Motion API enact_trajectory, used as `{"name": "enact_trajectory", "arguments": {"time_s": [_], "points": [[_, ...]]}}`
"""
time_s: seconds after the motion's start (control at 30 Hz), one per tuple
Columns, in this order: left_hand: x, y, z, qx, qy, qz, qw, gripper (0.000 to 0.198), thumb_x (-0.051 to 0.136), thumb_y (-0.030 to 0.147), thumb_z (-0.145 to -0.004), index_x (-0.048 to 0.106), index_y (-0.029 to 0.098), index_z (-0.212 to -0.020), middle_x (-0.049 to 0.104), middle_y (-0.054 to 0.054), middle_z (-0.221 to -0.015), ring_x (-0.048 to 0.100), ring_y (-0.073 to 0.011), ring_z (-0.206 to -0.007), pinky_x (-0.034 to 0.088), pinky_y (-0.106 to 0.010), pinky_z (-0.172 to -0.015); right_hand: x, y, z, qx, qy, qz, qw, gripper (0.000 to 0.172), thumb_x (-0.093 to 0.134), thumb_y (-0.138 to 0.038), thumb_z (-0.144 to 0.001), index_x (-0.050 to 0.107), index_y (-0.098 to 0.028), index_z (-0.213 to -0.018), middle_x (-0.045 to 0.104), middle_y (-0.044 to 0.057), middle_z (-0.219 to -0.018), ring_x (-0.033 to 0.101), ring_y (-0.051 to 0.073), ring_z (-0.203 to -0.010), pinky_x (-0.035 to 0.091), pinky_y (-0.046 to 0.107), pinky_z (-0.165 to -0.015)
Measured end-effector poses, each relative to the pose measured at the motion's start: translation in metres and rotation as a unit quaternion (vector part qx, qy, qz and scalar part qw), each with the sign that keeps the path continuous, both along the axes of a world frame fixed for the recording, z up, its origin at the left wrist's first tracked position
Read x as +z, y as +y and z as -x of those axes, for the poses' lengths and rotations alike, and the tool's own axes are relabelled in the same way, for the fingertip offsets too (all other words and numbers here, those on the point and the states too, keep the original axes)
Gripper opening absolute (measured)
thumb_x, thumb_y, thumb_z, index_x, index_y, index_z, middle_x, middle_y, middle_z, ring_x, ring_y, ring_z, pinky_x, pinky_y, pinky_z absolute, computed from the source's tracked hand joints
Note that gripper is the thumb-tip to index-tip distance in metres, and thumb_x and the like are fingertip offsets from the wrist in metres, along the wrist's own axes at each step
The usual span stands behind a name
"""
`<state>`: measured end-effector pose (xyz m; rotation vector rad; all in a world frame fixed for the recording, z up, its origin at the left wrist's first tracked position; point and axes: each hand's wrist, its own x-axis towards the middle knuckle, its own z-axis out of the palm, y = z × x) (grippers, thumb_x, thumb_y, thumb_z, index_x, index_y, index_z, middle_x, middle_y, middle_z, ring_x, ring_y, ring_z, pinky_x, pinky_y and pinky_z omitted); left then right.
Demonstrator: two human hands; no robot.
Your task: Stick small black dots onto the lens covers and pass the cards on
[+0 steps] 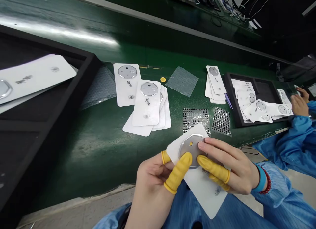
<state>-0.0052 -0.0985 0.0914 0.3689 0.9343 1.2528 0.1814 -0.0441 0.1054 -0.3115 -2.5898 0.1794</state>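
A white card (206, 192) with a grey metallic disc plate near its top is held tilted over the table's front edge. My left hand (160, 179) grips its left side, the yellow-cotted thumb on the plate and a finger behind. On the right side, my right hand (229, 163) has its fingers closed on the card, with bare and yellow-cotted fingertips touching the plate. Just behind the card lies a clear sheet of small black dots (195, 118), beside a second dotted sheet (221, 121). A stack of similar cards (146, 104) lies to the left.
Black trays with cards stand at the left (66, 123) and right (233, 100). Another card stack (216, 81), bubble wrap (182, 81) and a yellow finger cot (163, 79) lie on the green table (103, 163). At the far right are another person's hands (300, 104).
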Motion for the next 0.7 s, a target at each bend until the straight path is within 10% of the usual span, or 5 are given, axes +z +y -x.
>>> {"name": "enact_trajectory", "arguments": {"time_s": [0.3, 0.53, 0.7], "points": [[-0.003, 0.005, 0.002, 0.019, 0.054, -0.003, 0.998, 0.028, 0.085, 0.032, -0.071, 0.081, 0.02, -0.096, 0.081, -0.006, -0.082, 0.074, -0.0237, -0.066, 0.059, -0.027, -0.056, -0.018, 0.003, -0.002, 0.003, 0.087, 0.164, 0.983, 0.039, 0.035, -0.02, -0.103, 0.051, -0.005, -0.135, 0.054, 0.024, -0.138, 0.042, 0.027, -0.141, 0.045, 0.048, -0.113], [-0.033, 0.017, 0.004, 0.124, 0.184, -0.019, 0.975, 0.038, 0.087, 0.029, -0.068, 0.075, 0.016, -0.102, 0.08, -0.008, -0.095, 0.075, -0.0243, -0.089, 0.06, -0.028, -0.077, -0.063, -0.023, 0.036, -0.139, 0.26, 0.452, 0.842, 0.061, 0.039, -0.027, -0.104, 0.008, -0.021, -0.157, 0.06, 0.019, -0.135, 0.072, 0.018, -0.104, 0.063, 0.029, -0.081], [-0.052, 0.013, 0.022, 0.176, 0.217, 0.018, 0.96, 0.038, 0.087, 0.025, -0.068, 0.072, 0.016, -0.102, 0.08, -0.003, -0.09, 0.074, -0.0184, -0.091, 0.056, -0.02, -0.082, -0.097, -0.01, 0.035, -0.184, 0.202, 0.334, 0.902, 0.061, 0.05, -0.029, -0.101, 0.024, -0.017, -0.154, 0.06, 0.02, -0.135, 0.066, 0.021, -0.117, 0.059, 0.036, -0.095]]}}
